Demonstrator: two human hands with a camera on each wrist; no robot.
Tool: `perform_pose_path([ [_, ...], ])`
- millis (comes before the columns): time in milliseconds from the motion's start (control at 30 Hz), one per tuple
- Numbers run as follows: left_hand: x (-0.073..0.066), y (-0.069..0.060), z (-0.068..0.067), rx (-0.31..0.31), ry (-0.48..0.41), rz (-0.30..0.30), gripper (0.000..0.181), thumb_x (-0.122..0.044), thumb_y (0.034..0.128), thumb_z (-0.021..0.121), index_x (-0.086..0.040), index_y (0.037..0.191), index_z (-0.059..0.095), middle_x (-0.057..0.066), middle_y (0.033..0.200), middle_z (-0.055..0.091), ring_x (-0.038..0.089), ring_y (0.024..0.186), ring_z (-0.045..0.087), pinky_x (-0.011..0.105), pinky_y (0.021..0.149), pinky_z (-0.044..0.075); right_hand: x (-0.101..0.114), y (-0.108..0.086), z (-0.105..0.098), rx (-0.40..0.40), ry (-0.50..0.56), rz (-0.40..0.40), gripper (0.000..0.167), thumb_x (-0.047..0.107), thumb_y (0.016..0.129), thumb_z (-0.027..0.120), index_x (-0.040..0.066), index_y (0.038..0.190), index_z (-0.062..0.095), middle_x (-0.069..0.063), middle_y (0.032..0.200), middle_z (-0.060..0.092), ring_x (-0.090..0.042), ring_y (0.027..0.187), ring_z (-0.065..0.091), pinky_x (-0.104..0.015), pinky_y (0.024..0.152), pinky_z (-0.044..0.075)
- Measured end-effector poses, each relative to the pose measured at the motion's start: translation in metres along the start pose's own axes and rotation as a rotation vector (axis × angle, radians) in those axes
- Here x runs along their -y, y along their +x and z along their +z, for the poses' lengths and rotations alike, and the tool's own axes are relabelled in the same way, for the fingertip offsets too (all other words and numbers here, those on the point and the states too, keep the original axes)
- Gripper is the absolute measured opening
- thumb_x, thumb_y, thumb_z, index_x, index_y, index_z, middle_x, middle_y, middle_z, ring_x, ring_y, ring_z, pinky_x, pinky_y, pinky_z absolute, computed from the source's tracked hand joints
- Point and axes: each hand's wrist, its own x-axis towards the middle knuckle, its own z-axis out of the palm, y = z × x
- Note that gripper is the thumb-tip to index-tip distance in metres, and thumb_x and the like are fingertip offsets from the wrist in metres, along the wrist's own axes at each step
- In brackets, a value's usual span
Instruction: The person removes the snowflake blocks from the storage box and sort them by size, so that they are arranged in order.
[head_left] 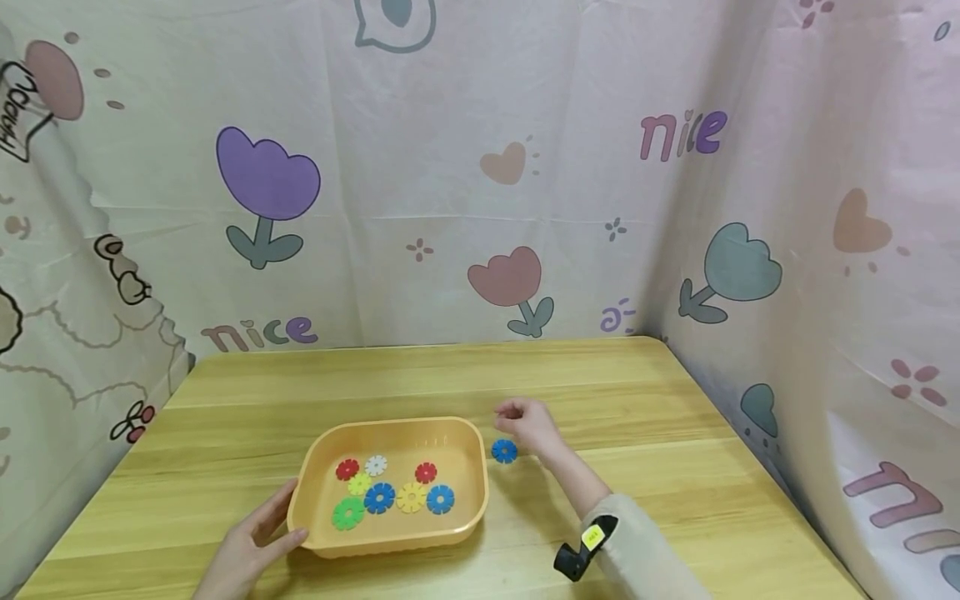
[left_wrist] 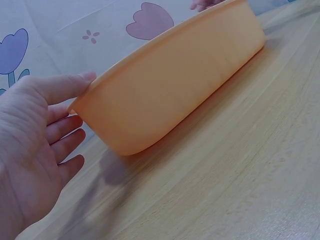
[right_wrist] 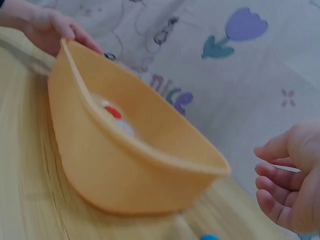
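Toward the worktop's near left corner, the left hand (head_left: pixel 251 542) holds the tub (head_left: pixel 397 545) by its near left corner. The left wrist view shows what the head view partly hides: the thumb lies on the rim, the index finger is behind it, and the other fingers are loosely bent outside the wall. From that side the tub's near wall conceals everything inside.

Near the worktop's near edge, right of the middle, a small black camera (head_left: pixel 573 562) is strapped over a pale sleeve (head_left: pixel 648 550).

The tub rests on the worktop (head_left: pixel 600 392), left of its middle. Only the head view shows all eight notched discs inside. Along the tub's near edge, from left to right, lie a green disc (head_left: pixel 348 513), a dark blue disc (head_left: pixel 379 498), a large yellow disc (head_left: pixel 411 497) and a lighter blue disc (head_left: pixel 440 499). Farther in are a small yellow disc (head_left: pixel 359 483), a red disc (head_left: pixel 426 472), another red disc (head_left: pixel 347 470) and a white disc (head_left: pixel 376 465).

A loose blue disc (head_left: pixel 504 451) lies just beyond the tub's right edge; the right wrist view catches only a sliver of it. Past it is the right hand (head_left: pixel 528 425), fingers loosely curled; the right wrist view shows nothing between them.

Beyond the worktop's far edge hangs a printed curtain (head_left: pixel 420 183).
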Motion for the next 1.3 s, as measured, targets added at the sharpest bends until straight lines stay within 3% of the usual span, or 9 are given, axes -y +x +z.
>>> perform_pose_path([
  [233, -0.001, -0.001, 0.0, 0.011, 0.001, -0.004, 0.075, -0.024, 0.0889, 0.064, 0.001, 0.146, 0.022, 0.025, 0.146, 0.024, 0.046, 0.127, 0.031, 0.052, 0.097, 0.036, 0.032, -0.001, 0.028, 0.123, 0.043, -0.081, 0.018, 0.005, 0.082, 0.068, -0.003, 0.098, 0.065, -0.004, 0.082, 0.062, -0.012, 0.071, 0.056, -0.028, 0.061, 0.05],
  [500, -0.002, -0.001, -0.001, 0.01, -0.002, -0.003, 0.075, -0.024, 0.0889, 0.064, 0.002, 0.146, 0.022, 0.025, 0.145, 0.025, 0.045, 0.127, 0.032, 0.049, 0.096, 0.039, 0.052, -0.002, 0.075, 0.234, 0.036, -0.075, 0.024, 0.006, 0.081, 0.07, -0.003, 0.103, 0.065, -0.001, 0.08, 0.062, -0.01, 0.069, 0.056, -0.024, 0.06, 0.051],
  [767, -0.002, -0.002, 0.0, 0.004, -0.015, 0.0, 0.075, -0.023, 0.0885, 0.064, 0.002, 0.145, 0.023, 0.025, 0.145, 0.026, 0.046, 0.127, 0.032, 0.049, 0.097, 0.039, 0.051, -0.006, 0.115, 0.302, -0.057, -0.067, 0.03, 0.01, 0.079, 0.074, -0.002, 0.105, 0.065, 0.005, 0.076, 0.059, -0.007, 0.066, 0.052, -0.019, 0.055, 0.044],
  [933, -0.003, -0.001, 0.001, 0.007, -0.023, -0.001, 0.075, -0.023, 0.0887, 0.064, 0.002, 0.145, 0.022, 0.025, 0.145, 0.025, 0.046, 0.127, 0.031, 0.05, 0.097, 0.038, 0.043, -0.008, 0.132, 0.328, -0.077, -0.023, 0.032, 0.007, 0.075, 0.076, -0.002, 0.104, 0.065, 0.004, 0.073, 0.058, -0.007, 0.064, 0.053, -0.019, 0.054, 0.047],
  [1300, -0.003, -0.001, 0.0, 0.017, -0.013, -0.014, 0.075, -0.024, 0.0891, 0.063, 0.002, 0.146, 0.021, 0.025, 0.145, 0.024, 0.046, 0.128, 0.03, 0.053, 0.098, 0.035, 0.032, -0.01, 0.147, 0.361, -0.221, -0.048, 0.027, 0.009, 0.073, 0.079, 0.001, 0.096, 0.067, 0.005, 0.073, 0.056, -0.006, 0.064, 0.049, -0.019, 0.057, 0.043],
])
